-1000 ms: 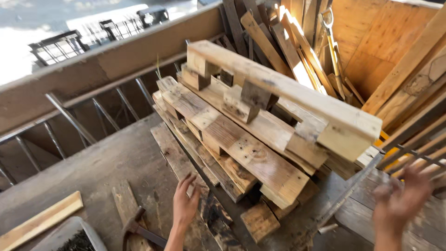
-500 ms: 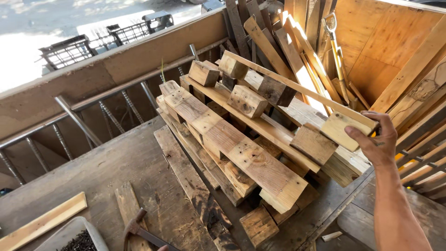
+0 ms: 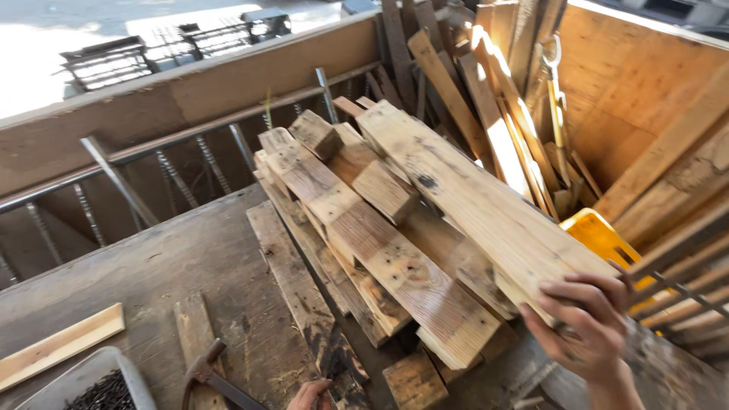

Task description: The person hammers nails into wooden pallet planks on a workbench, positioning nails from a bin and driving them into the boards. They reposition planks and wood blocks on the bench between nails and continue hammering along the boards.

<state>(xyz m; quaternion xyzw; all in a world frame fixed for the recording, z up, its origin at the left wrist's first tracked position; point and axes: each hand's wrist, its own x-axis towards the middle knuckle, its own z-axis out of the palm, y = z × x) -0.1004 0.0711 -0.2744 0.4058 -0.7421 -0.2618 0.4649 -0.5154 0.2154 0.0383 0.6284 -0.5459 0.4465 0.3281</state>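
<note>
My right hand grips the near end of a long, wide pallet board with wooden blocks fixed under it. The board lies tilted across a stack of weathered pallet planks on a worn wooden bench. Only the fingertips of my left hand show at the bottom edge, resting on the bench beside a dark plank. Close to that hand lies a rusty claw tool.
A grey tray of dark nails and a pale wood strip sit at bottom left. Metal railing bars run behind the bench. Scrap boards lean at the back right, with a yellow container and plywood walls beyond.
The blocked board has turned over, from blocks facing up to flat face up, and dropped onto the stack. My right hand moved from its raised end to gripping its near end; my left hand sank to the bottom edge.
</note>
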